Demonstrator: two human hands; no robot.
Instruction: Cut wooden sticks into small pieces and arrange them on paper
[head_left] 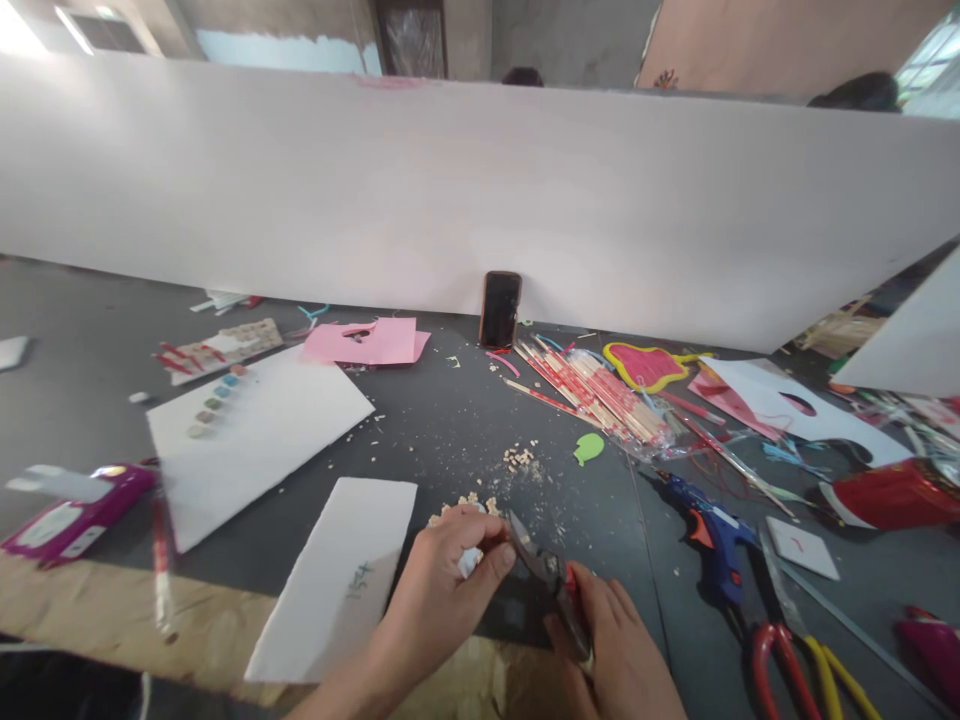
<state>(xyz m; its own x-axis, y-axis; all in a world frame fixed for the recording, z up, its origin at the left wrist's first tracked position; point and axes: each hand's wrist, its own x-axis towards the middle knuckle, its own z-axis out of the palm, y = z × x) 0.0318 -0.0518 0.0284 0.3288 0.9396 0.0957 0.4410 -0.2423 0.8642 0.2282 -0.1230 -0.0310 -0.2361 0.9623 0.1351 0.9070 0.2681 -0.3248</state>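
Near the front edge of the table, my right hand (619, 645) is wrapped round the handles of dark-jawed pliers (553, 575) with red on the grips. The jaws point away and to the left, close to my left fingertips. My left hand (454, 565) is closed, thumb and forefinger pinched at the jaws; what they pinch is too small to make out. A whitish piece (470, 562) shows between its fingers and palm. Just beyond that hand lie pale wooden bits, partly hidden. A second small heap of wooden bits (519, 457) lies further off, among fine crumbs.
White boards (262, 430) and a purple device (79, 510) lie left. A phone (500, 310) leans on the tall white panel (420, 200). Bundled sticks (600, 390) lie beyond my hands. At right are a blue glue gun (716, 540), red-handled scissors (780, 660) and a red can (896, 493).
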